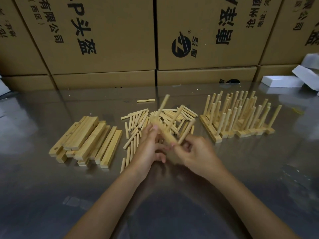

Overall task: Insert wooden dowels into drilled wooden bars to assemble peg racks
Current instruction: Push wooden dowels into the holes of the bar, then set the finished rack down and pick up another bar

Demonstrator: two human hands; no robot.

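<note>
Both grips meet over the middle of the bench: the left hand (pixel 149 149) curls its fingers round a pale, drilled wooden bar (pixel 166 137) held above the surface, while the right hand (pixel 195 155) pinches the lower end of a light round wooden dowel (pixel 186 131) just at the bar's near end. The bar is blurred, but two more dowels (pixel 163 105) already stand up out of it, tilted away from the person. Whether the pinched dowel sits in a hole yet cannot be told.

Directly behind the hands lies a loose heap of the same short wooden dowels (pixel 138 121), spread flat and crossing one another (one lone dowel (pixel 145 100) lies apart, farther back). To the left is a stack of plain wooden bars (pixel 86 140), some showing drilled holes. To the right stands a group of finished peg racks (pixel 238 118), pegs pointing up.

All rest on a shiny grey metal bench (pixel 51 195). Brown cardboard cartons with black printing (pixel 103 40) line the back; white foam blocks (pixel 283 81) lie at the far right.
</note>
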